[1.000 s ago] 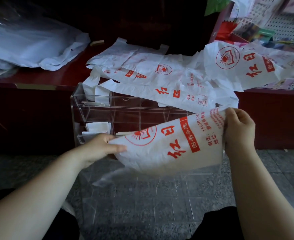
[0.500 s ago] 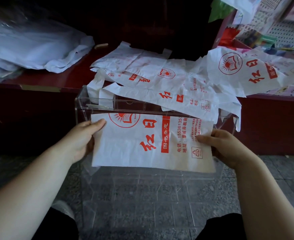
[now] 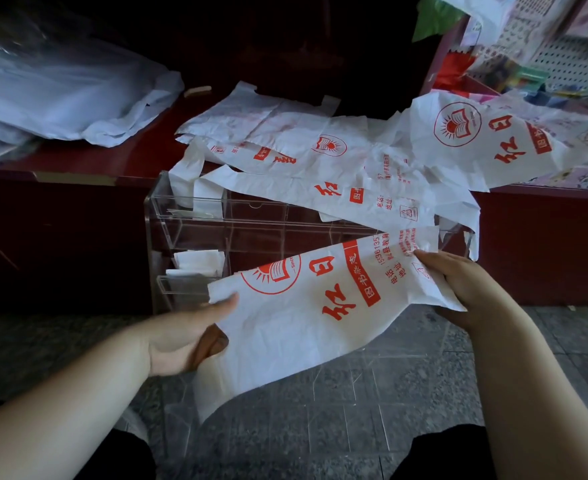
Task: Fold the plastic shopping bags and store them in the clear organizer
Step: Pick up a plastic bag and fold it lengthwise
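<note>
- My left hand (image 3: 181,337) pinches the bag (image 3: 306,323) at its left edge: the thumb lies flat on top and the fingers are under the sheet, mostly hidden.
- My right hand (image 3: 458,289) grips the bag's right end. Its fingertips (image 3: 422,255) press on the printed face, and a corner of the sheet laps over the hand.
- The bag spans the gap between the two sets of fingers, with the red print facing up. It is tilted, so the right end is higher than the left. Its lower edge sags below my left fingers.
- The organizer (image 3: 188,221) stands on the floor (image 3: 320,427), just beyond my fingers and partly behind the bag.
- Folded bags (image 3: 199,263) sit in a left compartment of the organizer, beyond my left thumb.
- Loose bags (image 3: 285,150) lie crumpled on the counter (image 3: 77,161), further beyond the fingers. One drapes over the organizer's top rim above my right fingertips.
- A heap of clear plastic (image 3: 60,91) lies on the counter, far left of my left hand.
</note>
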A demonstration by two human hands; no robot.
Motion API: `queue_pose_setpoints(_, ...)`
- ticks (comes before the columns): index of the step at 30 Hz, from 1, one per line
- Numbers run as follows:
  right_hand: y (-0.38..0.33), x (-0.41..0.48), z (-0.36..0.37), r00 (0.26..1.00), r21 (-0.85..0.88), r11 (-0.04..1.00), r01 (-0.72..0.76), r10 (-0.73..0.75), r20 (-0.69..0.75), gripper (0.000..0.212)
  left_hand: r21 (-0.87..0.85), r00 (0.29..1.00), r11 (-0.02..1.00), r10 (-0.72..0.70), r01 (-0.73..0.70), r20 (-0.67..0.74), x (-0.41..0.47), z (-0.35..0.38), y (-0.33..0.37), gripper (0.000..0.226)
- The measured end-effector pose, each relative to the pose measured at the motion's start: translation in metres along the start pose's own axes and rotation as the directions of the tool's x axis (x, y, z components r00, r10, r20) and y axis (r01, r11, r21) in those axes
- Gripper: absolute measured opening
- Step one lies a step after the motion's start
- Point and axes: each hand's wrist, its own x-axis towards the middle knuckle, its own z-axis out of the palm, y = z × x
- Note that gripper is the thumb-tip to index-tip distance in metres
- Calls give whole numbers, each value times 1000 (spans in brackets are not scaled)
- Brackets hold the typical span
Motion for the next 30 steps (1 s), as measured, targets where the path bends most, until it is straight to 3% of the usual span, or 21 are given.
queue_pose_setpoints(3,1,4,-3,1000,34,999,-7,8,-23,14,111,997,992,55,-61,60,-9,7,1,72)
queue_pose_setpoints(5,1,4,-5,1000,27,1000,-11,11,11,13,181,996,980,83,-86,24,-10,6,3,67)
queue_pose_setpoints(7,2,1,-5,993,-72,997,-14,23,118,14,233,990,968,111,-89,-82,-11,1,9,49)
queue_pose_setpoints(9,5,0,-2,973,-185,982,-28,69,220,19,244,962,965,156,-100,-223,-14,-4,17,16)
queue_pose_setpoints(10,6,-1,-1,967,-233,972,-35,92,236,21,253,942,962,177,-104,-285,-17,-8,21,12)
queue_pose_setpoints(16,13,8,1,995,-298,954,-31,58,83,17,252,884,949,276,-189,-377,-23,-20,30,18)
queue_pose_setpoints(22,15,7,-3,999,-271,963,4,11,52,17,235,877,948,293,-214,-381,-21,-21,33,15)
queue_pose_setpoints(26,9,3,-4,992,-113,994,4,10,123,18,196,871,960,266,-200,-413,-18,-21,34,19)
queue_pose_setpoints(28,6,2,-4,989,0,1000,12,-12,150,15,125,853,964,265,-233,-450,-18,-21,35,32)
queue_pose_setpoints(30,6,2,-5,984,68,997,28,-40,173,16,36,836,962,253,-270,-487,-19,-17,35,27)
